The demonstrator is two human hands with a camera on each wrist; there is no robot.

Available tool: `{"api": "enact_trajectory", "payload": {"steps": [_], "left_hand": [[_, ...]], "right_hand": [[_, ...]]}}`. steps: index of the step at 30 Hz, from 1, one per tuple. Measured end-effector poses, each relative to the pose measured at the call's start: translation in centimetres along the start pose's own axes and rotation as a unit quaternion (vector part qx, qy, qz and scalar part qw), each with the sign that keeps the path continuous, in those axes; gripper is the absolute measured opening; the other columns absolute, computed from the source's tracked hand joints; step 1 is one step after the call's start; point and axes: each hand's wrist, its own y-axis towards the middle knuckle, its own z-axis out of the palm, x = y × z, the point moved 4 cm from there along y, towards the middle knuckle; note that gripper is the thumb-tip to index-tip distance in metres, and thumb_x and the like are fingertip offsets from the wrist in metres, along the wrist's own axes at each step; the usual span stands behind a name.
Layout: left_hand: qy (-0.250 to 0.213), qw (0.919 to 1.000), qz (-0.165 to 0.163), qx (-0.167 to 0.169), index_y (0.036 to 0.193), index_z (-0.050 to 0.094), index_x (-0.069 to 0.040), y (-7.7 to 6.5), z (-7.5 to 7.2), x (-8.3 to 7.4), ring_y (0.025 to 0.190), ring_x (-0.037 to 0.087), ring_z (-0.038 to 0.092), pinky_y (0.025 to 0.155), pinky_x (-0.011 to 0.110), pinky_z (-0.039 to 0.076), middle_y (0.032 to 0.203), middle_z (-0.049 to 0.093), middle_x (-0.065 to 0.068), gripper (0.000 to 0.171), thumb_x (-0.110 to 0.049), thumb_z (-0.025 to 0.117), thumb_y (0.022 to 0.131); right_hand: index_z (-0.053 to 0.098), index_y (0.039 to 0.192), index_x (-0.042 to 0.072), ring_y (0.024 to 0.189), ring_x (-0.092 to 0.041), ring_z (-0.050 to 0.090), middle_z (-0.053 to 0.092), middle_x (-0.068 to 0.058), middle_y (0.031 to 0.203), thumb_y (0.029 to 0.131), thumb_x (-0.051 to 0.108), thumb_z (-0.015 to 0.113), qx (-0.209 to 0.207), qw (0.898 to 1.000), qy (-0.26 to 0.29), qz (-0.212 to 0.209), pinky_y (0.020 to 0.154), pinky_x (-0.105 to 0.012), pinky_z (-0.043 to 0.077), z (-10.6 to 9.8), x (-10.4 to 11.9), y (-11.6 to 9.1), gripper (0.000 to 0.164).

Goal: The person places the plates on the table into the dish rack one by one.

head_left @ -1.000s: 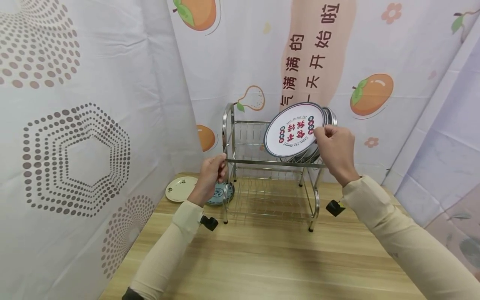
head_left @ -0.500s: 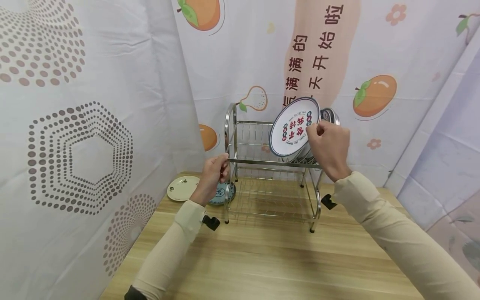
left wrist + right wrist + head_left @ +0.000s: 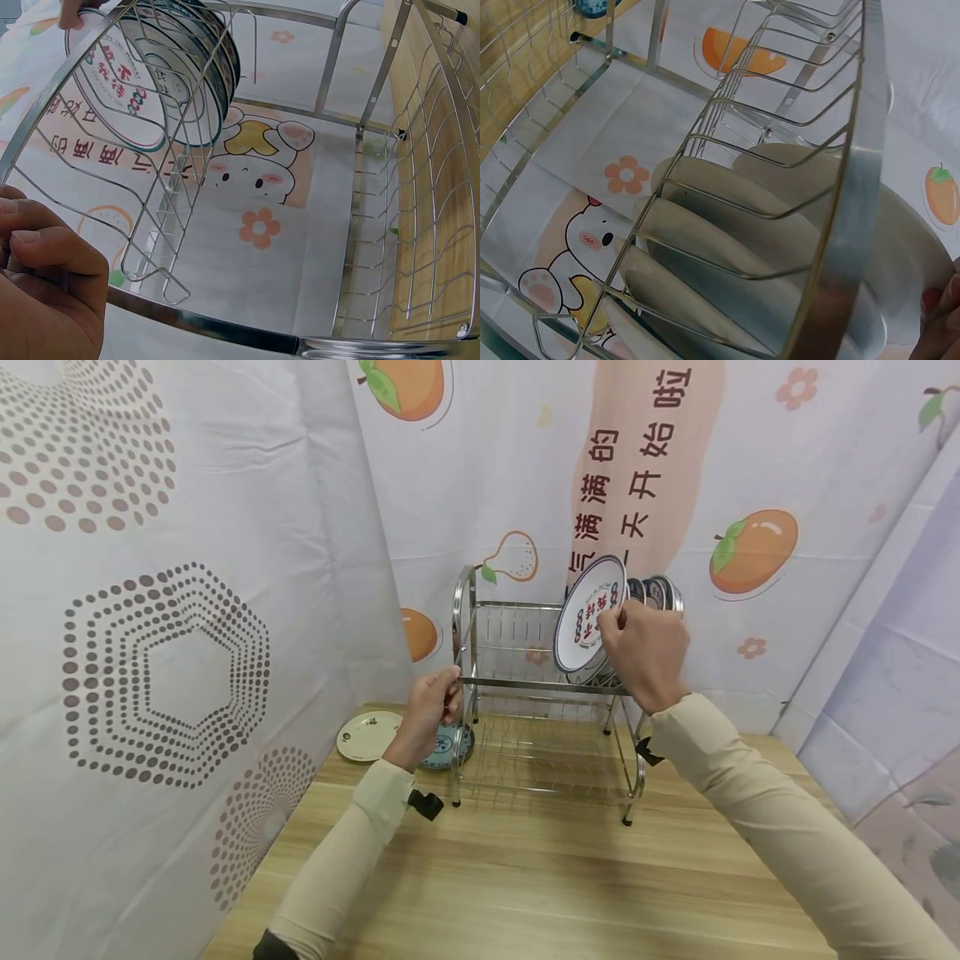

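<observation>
A white plate with red lettering and a dark rim (image 3: 588, 618) leans at the right part of the top tier of a metal dish rack (image 3: 540, 686). My right hand (image 3: 647, 647) pinches the plate's right edge; in the right wrist view, fingers (image 3: 941, 330) show at the plate's pale underside (image 3: 900, 255). Several plates (image 3: 180, 86) stand on edge close behind it, between the rack's wires. My left hand (image 3: 429, 706) grips the front left corner of the rack's upper rail. In the left wrist view its curled fingers (image 3: 49, 281) lie by the rail.
On the wooden table (image 3: 525, 877), left of the rack, lie a cream plate (image 3: 367, 737) and a blue patterned plate (image 3: 444, 747), partly hidden by the left hand. Printed curtains (image 3: 465, 460) hang behind and at both sides.
My right hand has moved left, and the lettered plate has turned more edge-on, showing more of the plates behind it. The left hand keeps its hold on the rack.
</observation>
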Motion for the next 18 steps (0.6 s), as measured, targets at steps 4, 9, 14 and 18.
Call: {"api": "enact_trajectory", "payload": {"steps": [4,9,14,18], "left_hand": [[0.000,1.0000,-0.002,0.000,0.067,0.042,-0.010,0.0,0.0,0.0,0.044,0.011,0.034,0.045,0.025,0.031,0.054,0.042,-0.001,0.046,-0.034,0.054,0.105],[-0.003,1.0000,-0.002,-0.001,0.067,0.042,-0.010,0.0,0.1,0.1,0.044,0.012,0.034,0.045,0.025,0.030,0.054,0.043,0.000,0.046,-0.033,0.054,0.105],[-0.009,1.0000,-0.002,-0.003,0.067,0.042,-0.010,0.0,0.0,0.1,0.044,0.011,0.034,0.045,0.025,0.030,0.054,0.043,0.000,0.045,-0.032,0.053,0.105],[-0.004,1.0000,-0.002,-0.005,0.067,0.043,-0.010,0.0,0.0,0.0,0.044,0.011,0.034,0.045,0.024,0.030,0.054,0.042,0.000,0.045,-0.031,0.054,0.105]], "right_hand": [[0.042,0.056,0.014,0.047,-0.029,0.040,0.040,-0.005,0.049,0.089,0.010,0.051,0.020,1.000,-0.022,-0.002,0.044,-0.051,0.038,0.6,0.2,-0.1,0.034],[0.039,0.057,0.014,0.045,-0.028,0.038,0.036,-0.004,0.049,0.092,0.013,0.051,0.036,0.998,-0.054,-0.019,0.040,-0.047,0.034,1.3,0.5,-0.4,0.037],[0.038,0.057,0.013,0.046,-0.027,0.036,0.033,-0.004,0.050,0.092,0.013,0.054,0.044,0.995,-0.079,-0.040,0.037,-0.049,0.035,1.9,1.0,-0.6,0.039],[0.037,0.056,0.014,0.047,-0.025,0.033,0.030,-0.002,0.050,0.093,0.013,0.052,0.064,0.994,-0.085,-0.039,0.036,-0.047,0.032,2.2,1.4,-0.6,0.040]]}}
